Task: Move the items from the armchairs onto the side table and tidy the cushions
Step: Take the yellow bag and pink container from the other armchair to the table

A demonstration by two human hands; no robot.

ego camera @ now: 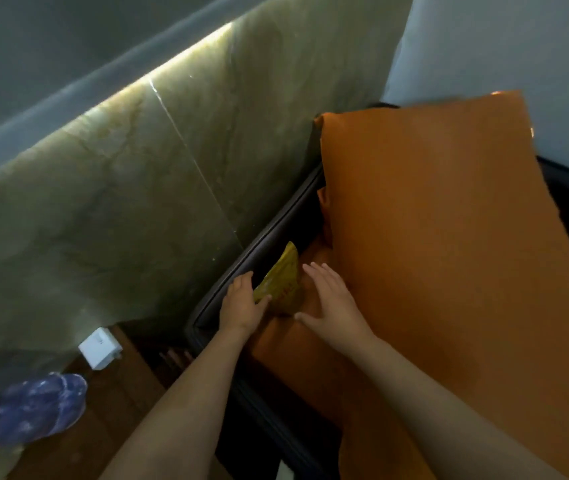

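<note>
Two hands are set around the yellow snack packet wedged between dark armchair frame and orange seat cushion: left hand thumb laid on it, pinch unclear; right hand spread flat, empty, probably to press the cushion aside

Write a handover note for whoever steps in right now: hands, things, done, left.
Left hand: pinches the packet at its edge, thumb on its front.
Right hand: open, fingers straight, over the seat beside the packet.
Packet: on the armchair seat, against the dark armrest.
Cushion: stands tilted on the seat, right of the hands.
Side table: lower left, with a white box and a blurred purple thing on it.
Done: nothing I can confirm; packet not yet lifted.
Left: carry the packet to the table, then tidy the cushion.
</note>
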